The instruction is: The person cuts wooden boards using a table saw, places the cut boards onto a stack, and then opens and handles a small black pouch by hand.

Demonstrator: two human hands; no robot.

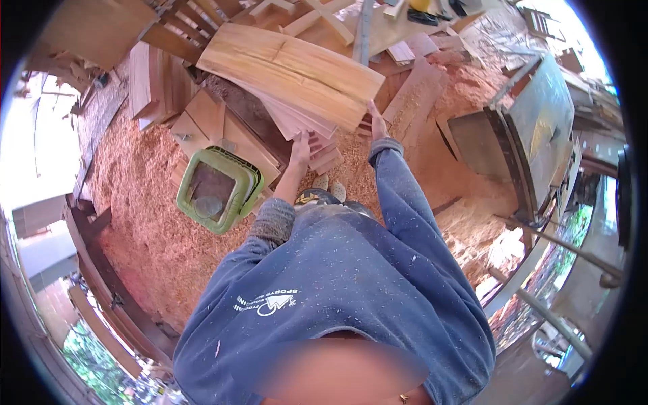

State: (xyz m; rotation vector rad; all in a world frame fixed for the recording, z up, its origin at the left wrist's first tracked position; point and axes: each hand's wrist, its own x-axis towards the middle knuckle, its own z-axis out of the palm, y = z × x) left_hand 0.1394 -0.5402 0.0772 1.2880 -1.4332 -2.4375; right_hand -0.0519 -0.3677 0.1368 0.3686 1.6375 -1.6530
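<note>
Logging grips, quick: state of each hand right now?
Left hand: at the stacked boards; grip cannot be told.
Right hand: holding the wide board by its end.

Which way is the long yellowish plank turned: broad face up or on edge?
Broad face up: the plank shows its wide grained side to the camera, the right hand at one end.

Smooth wooden board (290, 73), plastic bin (242, 189); cloth sweatshirt (364, 270)
</note>
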